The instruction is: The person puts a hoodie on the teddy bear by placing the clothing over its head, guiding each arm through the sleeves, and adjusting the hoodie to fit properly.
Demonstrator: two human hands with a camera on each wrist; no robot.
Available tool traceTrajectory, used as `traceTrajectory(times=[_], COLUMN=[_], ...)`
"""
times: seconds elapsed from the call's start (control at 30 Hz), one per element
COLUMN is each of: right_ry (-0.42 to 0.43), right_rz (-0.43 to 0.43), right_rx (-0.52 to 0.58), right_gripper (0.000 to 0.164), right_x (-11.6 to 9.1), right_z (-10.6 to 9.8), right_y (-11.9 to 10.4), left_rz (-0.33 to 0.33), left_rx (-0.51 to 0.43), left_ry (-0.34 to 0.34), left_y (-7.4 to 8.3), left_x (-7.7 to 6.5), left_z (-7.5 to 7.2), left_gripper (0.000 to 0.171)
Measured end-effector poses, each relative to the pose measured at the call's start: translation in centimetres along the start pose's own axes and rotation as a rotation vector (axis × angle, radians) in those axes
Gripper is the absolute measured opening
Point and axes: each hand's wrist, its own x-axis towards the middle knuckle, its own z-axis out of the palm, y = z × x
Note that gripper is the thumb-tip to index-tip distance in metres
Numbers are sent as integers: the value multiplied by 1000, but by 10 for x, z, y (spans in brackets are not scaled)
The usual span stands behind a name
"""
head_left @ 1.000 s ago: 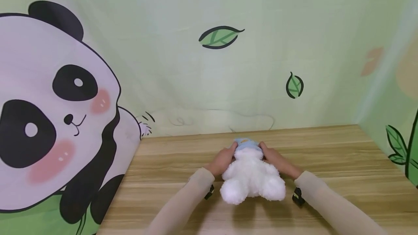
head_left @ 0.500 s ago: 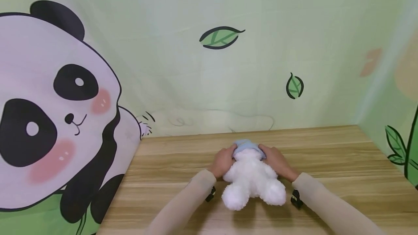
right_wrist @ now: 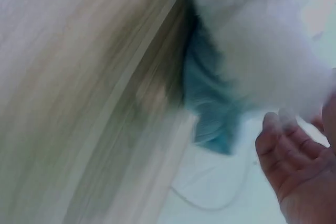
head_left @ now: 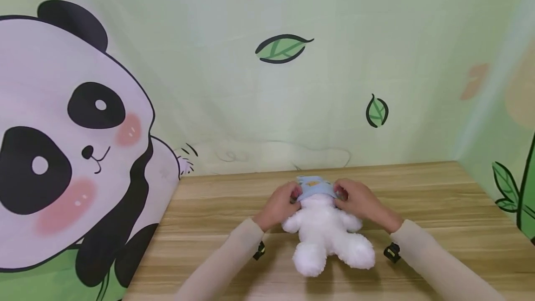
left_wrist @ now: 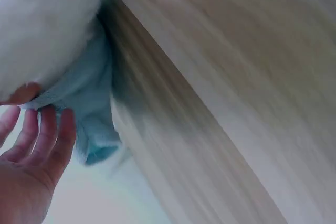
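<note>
A white, fluffy plush toy lies on the table with its legs toward me, a light blue hat with an orange patch on its far end. My left hand is at the hat's left edge. In the left wrist view, the thumb and fingers of that hand pinch the brim beside the white fur. My right hand is bent round the hat's right edge. Its fingertips come right up to the fur in the blurred right wrist view; I cannot tell if they grip the brim. The toy's face is hidden.
The wood-grain table ends at a pale green cloth backdrop close behind the hat. A large panda is printed on the left, with leaves elsewhere. Dark wrist straps are on both arms.
The toy's legs have shifted toward me and slightly right, and its body lies flatter. My hands have changed their hold at the hat's sides, and its orange patch shows again.
</note>
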Motion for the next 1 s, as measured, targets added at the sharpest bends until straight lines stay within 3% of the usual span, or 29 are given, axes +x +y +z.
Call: traceTrajectory(times=[0.17,0.4,0.53,0.63,0.77,1.0], right_ry=[48,50,24,7,-25,-127], right_rz=[-78,-40,-56,-65,-62,-30], right_rx=[-35,-28,38,116,180,244], right_gripper=[14,17,10,11,13,35], right_x=[2,3,3,2,2,1], right_z=[5,10,10,10,9,7], right_y=[-5,-3,-3,-1,-1,-3], left_rz=[2,59,104,114,75,-82], left_rx=[-22,137,165,135,65,-103], left_ry=[-21,11,28,4,-64,-249], left_y=[12,24,22,17,12,8], left_x=[1,2,1,0,0,-5], left_z=[-1,-2,2,3,1,-6], left_gripper=[19,16,9,8,15,65])
